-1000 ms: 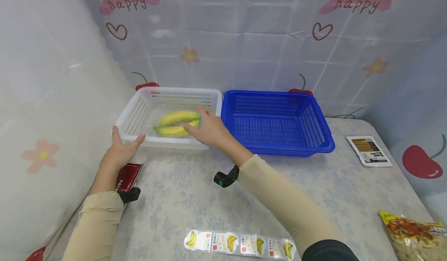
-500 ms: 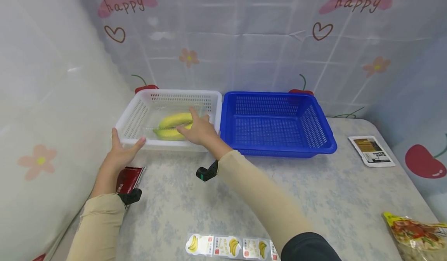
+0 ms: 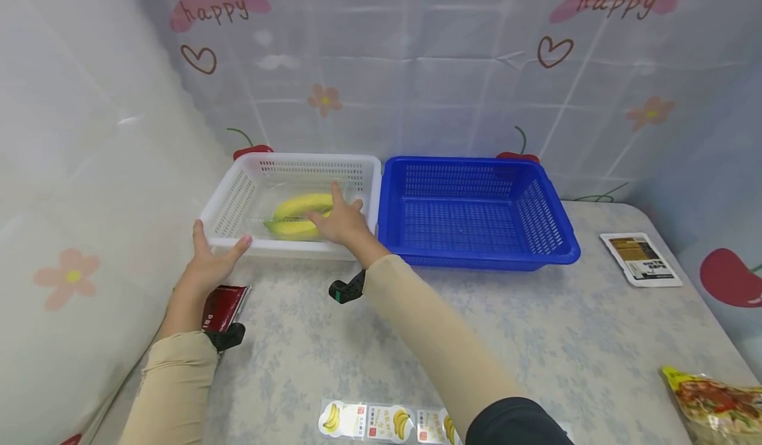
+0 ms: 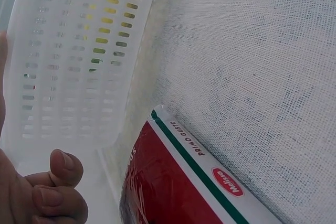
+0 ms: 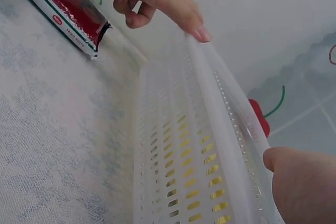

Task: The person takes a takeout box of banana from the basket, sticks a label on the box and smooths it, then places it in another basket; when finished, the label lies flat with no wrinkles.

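Note:
Two yellow bananas (image 3: 302, 205) with greenish ends lie under clear plastic (image 3: 280, 180), which looks like a box, inside the white basket (image 3: 223, 241). Over the right end of the bananas is my right hand (image 3: 347, 225), thumb and forefinger spread; whether it touches the plastic I cannot tell. At the basket's front left corner, my left hand (image 3: 210, 263) has its thumb and forefinger spread against the rim. Its other fingers (image 4: 60, 200) are bent and hold nothing in the left wrist view. Bananas show yellow through the slots of the basket wall in both wrist views.
A blue basket (image 3: 476, 260) stands right beside the white one. A red packet (image 3: 223, 306) lies by my left forearm. Banana stickers (image 3: 387, 424) lie at the front. A white flat pack (image 3: 641, 260) and a yellow-topped food bag (image 3: 717, 399) are on the right.
My right hand has shifted left and slightly down over the bananas, then barely moved in the last half second. My left hand stays at the basket corner.

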A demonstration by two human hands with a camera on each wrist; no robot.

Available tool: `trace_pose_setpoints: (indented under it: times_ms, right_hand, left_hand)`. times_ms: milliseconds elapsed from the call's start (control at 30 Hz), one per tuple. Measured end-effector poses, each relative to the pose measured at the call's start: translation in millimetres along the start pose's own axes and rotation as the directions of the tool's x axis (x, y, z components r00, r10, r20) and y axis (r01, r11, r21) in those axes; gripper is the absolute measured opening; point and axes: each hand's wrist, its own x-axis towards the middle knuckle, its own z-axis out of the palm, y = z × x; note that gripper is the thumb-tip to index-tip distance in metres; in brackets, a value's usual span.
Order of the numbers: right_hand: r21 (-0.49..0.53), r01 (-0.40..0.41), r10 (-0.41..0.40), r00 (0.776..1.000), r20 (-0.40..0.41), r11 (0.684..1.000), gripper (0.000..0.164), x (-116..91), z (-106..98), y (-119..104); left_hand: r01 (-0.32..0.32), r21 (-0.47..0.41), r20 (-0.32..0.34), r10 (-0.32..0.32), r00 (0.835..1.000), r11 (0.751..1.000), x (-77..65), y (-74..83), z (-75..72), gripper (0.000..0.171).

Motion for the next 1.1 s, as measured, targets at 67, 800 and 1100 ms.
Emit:
trace_pose_setpoints:
  times_ms: [67, 800, 1100]
  right_hand:
    - [0.011, -0.002, 0.002, 1.000, 0.003, 1.000, 0.085, 0, 0, 0]
    - [0.198, -0.032, 0.027, 0.999, 0.026, 0.980, 0.065, 19, 3, 6]
    - [0.232, -0.006, 0.009, 1.000, -0.012, 0.973, 0.063, 14, 1, 2]
  left_hand:
    - [0.005, 0.002, -0.006, -0.005, 1.000, 1.000, -0.6, -0.1, 0.4, 0.121]
    - [-0.047, -0.020, -0.010, 0.047, 0.999, 0.999, 3.7, -0.2, 3.7, 0.120]
    - [-0.069, -0.022, -0.009, 0.069, 0.998, 0.997, 2.4, -0.6, 1.4, 0.120]
